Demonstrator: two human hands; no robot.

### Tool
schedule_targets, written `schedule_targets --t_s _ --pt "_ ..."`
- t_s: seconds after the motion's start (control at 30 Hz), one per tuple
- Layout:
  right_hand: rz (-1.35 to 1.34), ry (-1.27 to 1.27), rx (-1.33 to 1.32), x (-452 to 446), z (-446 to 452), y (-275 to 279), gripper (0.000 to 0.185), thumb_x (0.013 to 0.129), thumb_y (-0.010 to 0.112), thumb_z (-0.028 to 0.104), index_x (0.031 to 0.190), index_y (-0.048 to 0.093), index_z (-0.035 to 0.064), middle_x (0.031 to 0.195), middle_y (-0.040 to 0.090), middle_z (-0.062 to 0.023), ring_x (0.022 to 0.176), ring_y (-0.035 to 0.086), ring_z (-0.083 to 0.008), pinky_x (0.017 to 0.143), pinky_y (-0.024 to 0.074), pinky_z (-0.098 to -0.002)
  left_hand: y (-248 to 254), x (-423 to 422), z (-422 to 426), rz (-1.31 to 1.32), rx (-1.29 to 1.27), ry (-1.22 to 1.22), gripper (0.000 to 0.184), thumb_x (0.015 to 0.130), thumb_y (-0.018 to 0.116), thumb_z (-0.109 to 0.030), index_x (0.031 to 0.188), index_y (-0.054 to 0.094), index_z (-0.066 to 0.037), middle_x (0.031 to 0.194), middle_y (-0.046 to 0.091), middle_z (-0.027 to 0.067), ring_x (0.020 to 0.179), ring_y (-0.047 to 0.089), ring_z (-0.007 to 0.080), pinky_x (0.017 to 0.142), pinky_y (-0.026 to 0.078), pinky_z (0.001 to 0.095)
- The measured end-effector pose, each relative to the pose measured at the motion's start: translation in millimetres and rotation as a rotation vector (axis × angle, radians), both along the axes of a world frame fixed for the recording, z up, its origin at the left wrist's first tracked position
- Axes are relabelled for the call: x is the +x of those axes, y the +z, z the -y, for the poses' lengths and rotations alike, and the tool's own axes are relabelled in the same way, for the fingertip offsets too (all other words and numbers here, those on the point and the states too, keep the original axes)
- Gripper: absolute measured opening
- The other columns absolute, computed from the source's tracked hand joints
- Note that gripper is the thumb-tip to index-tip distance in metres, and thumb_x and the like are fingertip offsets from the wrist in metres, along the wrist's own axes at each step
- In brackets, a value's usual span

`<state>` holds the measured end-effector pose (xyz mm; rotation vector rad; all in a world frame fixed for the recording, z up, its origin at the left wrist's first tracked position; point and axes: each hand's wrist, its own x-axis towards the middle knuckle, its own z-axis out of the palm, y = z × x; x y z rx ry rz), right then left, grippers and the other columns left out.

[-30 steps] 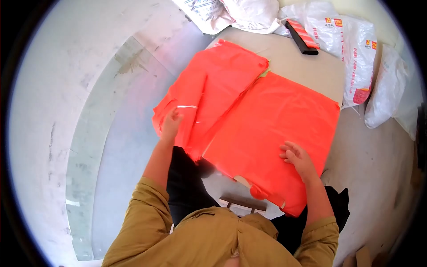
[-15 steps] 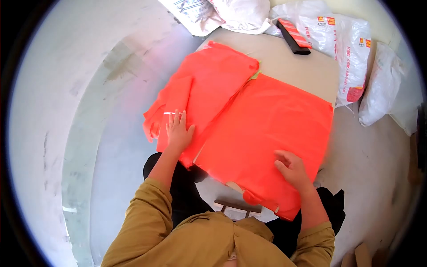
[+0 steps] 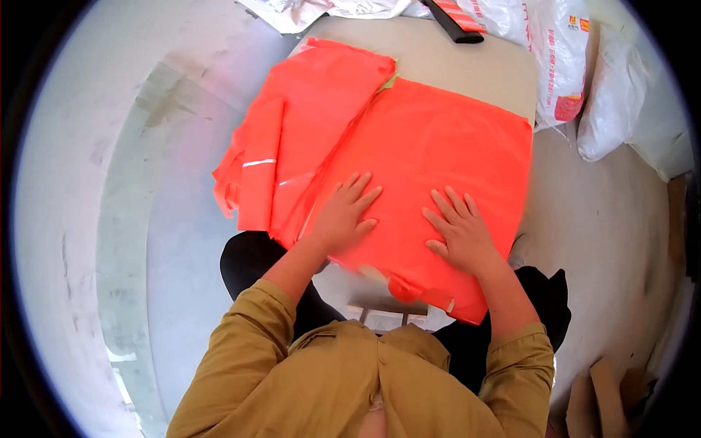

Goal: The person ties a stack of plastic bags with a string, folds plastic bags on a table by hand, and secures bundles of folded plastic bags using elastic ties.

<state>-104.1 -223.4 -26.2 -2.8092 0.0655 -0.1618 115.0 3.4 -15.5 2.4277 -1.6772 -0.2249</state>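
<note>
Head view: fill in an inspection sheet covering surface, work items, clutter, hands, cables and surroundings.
Surface: tan tabletop, largely covered.
Work items: right red sheeting, mostly flat; left red sheeting, folded, uneven edges.
Clutter: black-and-red item at the far edge.
Hands: left hand and right hand palm down on the right red sheeting, fingers spread.
Cables: nothing clearly seen.
Surroundings: white bags beyond the table; brown pieces lower right.

Your view is bright, under soft, diffuse light whose source you cannot see. The red sheet (image 3: 438,139) is so saturated that its surface detail flattens. You get pale sheen on the plastic bag (image 3: 613,109), and the floor (image 3: 599,233) looks duller at right. Slight blur softens your left hand (image 3: 340,221). Fisheye distortion bends the edges into black corners.
</note>
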Motion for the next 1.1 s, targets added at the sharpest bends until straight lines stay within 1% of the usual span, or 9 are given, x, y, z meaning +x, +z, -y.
schedule_targets --t_s 0.1,0.2,0.3,0.5,0.6,0.7,0.87,1.0,1.1 --pt "0.009 0.006 0.002 1 4 -5 0.064 0.091 0.065 0.045 0.147 0.053 0.0149 0.165 0.031 -0.01 0.154 0.024 -0.0334 0.124 0.0183 -0.0543 -2 0 1 0.002 -0.035 -0.001 0.067 0.093 0.064 -0.039 0.154 0.045 -0.018 0.167 0.026 0.0133 0.153 0.025 0.0386 0.122 0.023 0.0553" --pt "0.08 -0.001 0.005 4 7 -6 0.062 0.09 0.066 0.042 0.144 0.055 0.015 0.162 0.036 -0.0106 0.152 0.028 -0.033 0.124 0.0192 -0.0547 -2 -1 2 0.0 -0.063 0.021 0.065 0.092 0.064 -0.038 0.151 0.049 -0.016 0.165 0.031 0.0132 0.152 0.027 0.0362 0.122 0.024 0.0526" --pt "0.014 0.004 -0.007 6 10 -5 0.065 0.093 0.062 0.046 0.148 0.052 0.015 0.166 0.03 -0.0095 0.154 0.022 -0.0323 0.125 0.0163 -0.0531 -8 7 3 -0.052 -0.12 0.026 0.063 0.092 0.065 -0.039 0.15 0.051 -0.016 0.164 0.033 0.013 0.152 0.028 0.0353 0.121 0.026 0.0517" --pt "-0.023 -0.042 -0.019 7 20 -8 0.066 0.094 0.06 0.049 0.151 0.049 0.016 0.166 0.029 -0.0106 0.155 0.02 -0.0325 0.126 0.0139 -0.0529 -11 13 10 -0.018 -0.123 0.059 0.064 0.088 0.068 -0.038 0.148 0.054 -0.02 0.164 0.035 0.0129 0.145 0.036 0.036 0.119 0.03 0.0495" --pt "-0.048 -0.131 -0.05 6 25 -6 0.067 0.095 0.058 0.052 0.152 0.048 0.0173 0.167 0.027 -0.011 0.156 0.018 -0.0338 0.126 0.0131 -0.0536 -15 15 10 0.001 -0.154 0.111 0.062 0.087 0.07 -0.037 0.146 0.057 -0.021 0.164 0.035 0.0125 0.142 0.039 0.0363 0.118 0.031 0.0486" --pt "-0.039 -0.213 -0.08 4 25 -9 0.069 0.095 0.057 0.054 0.153 0.046 0.0186 0.167 0.026 -0.0108 0.156 0.017 -0.0351 0.126 0.0127 -0.0547 -16 14 12 -0.011 -0.192 0.134 0.063 0.085 0.072 -0.036 0.145 0.058 -0.021 0.163 0.037 0.0119 0.14 0.041 0.0358 0.117 0.032 0.0485" --pt "-0.054 -0.235 -0.078 5 25 -7 0.07 0.095 0.058 0.054 0.154 0.045 0.0193 0.167 0.026 -0.0106 0.156 0.017 -0.0356 0.125 0.0128 -0.0556 -20 21 16 -0.051 -0.237 0.183 0.062 0.083 0.075 -0.032 0.142 0.061 -0.019 0.16 0.041 0.0117 0.136 0.045 0.0357 0.114 0.036 0.0473" --pt "-0.087 -0.241 -0.096 4 29 -9 0.071 0.094 0.059 0.055 0.155 0.044 0.0201 0.167 0.026 -0.0107 0.155 0.017 -0.0356 0.125 0.0131 -0.0555 -24 24 19 0.004 -0.249 0.184 0.059 0.082 0.076 -0.031 0.138 0.064 -0.018 0.157 0.046 0.0106 0.133 0.047 0.0361 0.113 0.039 0.0466" --pt "-0.062 -0.23 -0.079 5 31 -8 0.071 0.094 0.059 0.055 0.155 0.044 0.0202 0.167 0.026 -0.0111 0.155 0.017 -0.0356 0.125 0.0131 -0.0554 -20 23 19 -0.027 -0.241 0.181 0.061 0.085 0.076 -0.027 0.143 0.061 -0.018 0.158 0.044 0.0115 0.135 0.046 0.0362 0.115 0.037 0.0462"
